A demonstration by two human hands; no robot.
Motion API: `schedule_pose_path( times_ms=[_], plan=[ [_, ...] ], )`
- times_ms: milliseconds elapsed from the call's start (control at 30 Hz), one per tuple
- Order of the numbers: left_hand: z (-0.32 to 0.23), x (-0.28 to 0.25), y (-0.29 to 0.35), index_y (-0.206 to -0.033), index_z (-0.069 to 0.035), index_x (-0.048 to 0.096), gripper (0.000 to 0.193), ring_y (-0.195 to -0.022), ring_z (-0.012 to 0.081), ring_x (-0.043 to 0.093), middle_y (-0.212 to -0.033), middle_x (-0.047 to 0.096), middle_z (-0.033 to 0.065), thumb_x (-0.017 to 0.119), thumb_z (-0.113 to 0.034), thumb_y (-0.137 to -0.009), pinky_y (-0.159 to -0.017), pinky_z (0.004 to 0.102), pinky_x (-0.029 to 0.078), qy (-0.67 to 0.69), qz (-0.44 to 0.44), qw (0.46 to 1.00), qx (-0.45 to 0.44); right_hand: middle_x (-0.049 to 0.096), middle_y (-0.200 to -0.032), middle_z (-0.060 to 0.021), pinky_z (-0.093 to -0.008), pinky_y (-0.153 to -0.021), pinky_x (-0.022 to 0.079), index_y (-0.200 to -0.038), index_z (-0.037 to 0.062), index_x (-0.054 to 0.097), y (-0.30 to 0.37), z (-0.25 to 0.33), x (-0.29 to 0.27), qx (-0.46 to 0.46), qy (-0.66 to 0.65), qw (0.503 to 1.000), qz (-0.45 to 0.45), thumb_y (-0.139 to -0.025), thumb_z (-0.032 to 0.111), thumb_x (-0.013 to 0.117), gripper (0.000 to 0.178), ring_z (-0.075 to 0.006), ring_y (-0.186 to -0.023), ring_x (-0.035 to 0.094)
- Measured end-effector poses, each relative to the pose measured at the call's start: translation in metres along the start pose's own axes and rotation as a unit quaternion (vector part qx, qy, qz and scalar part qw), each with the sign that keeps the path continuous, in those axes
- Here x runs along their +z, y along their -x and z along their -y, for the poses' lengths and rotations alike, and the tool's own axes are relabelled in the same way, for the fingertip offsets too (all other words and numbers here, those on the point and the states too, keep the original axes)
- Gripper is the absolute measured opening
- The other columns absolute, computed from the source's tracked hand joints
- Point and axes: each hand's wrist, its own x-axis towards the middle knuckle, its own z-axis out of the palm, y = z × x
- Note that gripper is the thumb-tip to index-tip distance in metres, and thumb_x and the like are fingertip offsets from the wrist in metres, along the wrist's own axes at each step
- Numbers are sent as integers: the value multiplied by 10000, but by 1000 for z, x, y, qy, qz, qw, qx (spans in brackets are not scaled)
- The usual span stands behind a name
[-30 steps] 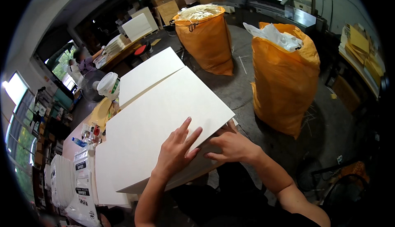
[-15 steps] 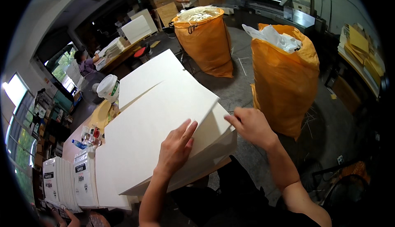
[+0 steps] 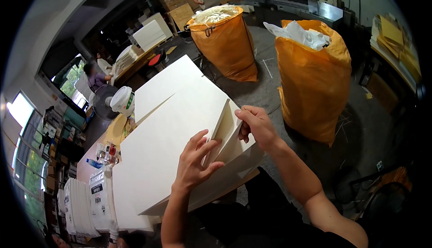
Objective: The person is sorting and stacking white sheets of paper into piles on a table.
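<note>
A large stack of cream-white paper sheets [image 3: 171, 135] lies on a worktable in front of me. My right hand [image 3: 255, 126] grips the near right corner of the top sheets and lifts them, so they fan up from the pile. My left hand [image 3: 194, 163] rests flat on the stack with fingers spread, its fingertips at the raised edge. A second white stack [image 3: 164, 86] lies just beyond the first.
Two tall orange sacks stuffed with paper scraps stand on the grey floor, one [image 3: 315, 77] to my right, one [image 3: 227, 41] farther back. A white bucket [image 3: 122, 100] and small bottles [image 3: 105, 151] sit at the table's left. A seated person [image 3: 96, 75] works far left.
My right hand moved from the stack's front edge to its right corner, took hold of the top sheets and raised them. My left hand stayed pressed on the stack.
</note>
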Motion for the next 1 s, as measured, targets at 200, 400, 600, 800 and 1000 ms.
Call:
schedule_pose_path(
  times_ms=[200, 400, 600, 800, 1000],
  plan=[
    [1, 1, 1, -1265, -94, 686, 620, -1241, 359, 640, -1437, 566, 182, 943, -236, -719, -1022, 452, 548, -6, 13, 1000, -20, 572, -601, -34, -263, -443, 456, -746, 95, 550, 0, 1, 0, -4, -1, 1000, 9, -1027, 265, 626, 337, -139, -511, 609],
    [4, -10, -5, -1305, -102, 681, 521, -1262, 357, 632, -1449, 558, 183, 854, -125, -814, -1034, 444, 547, 31, 43, 999, -6, 578, -606, -28, -252, -436, 445, -747, 98, 552, 2, 0, -6, -11, -6, 1000, 13, -1032, 297, 631, 357, -126, -515, 610],
    [-3, -7, -9, -1285, -152, 699, 367, -1201, 395, 644, -1448, 539, 230, 663, -42, -937, -1005, 447, 556, 29, -3, 999, -17, 564, -605, -22, -247, -443, 430, -755, 93, 542, 8, -13, -1, -142, 203, 968, -39, -1037, 286, 633, 353, -118, -509, 587],
    [-7, -6, -11, -1233, -145, 704, 455, -1181, 378, 649, -1418, 568, 185, 860, -149, -806, -1000, 445, 567, -40, 37, 998, 14, 560, -596, -30, -271, -444, 442, -758, 94, 540, 2, -7, -2, -8, -87, 996, 5, -1043, 242, 602, 327, -148, -508, 607],
    [-3, -11, -14, -1240, -153, 714, 542, -1188, 349, 656, -1371, 601, 140, 920, -177, -739, -1004, 453, 585, 13, 40, 999, 8, 564, -606, -44, -281, -450, 451, -759, 94, 531, 1, -15, -9, -19, -98, 995, 16, -1050, 277, 605, 352, -158, -536, 618]
  ],
)
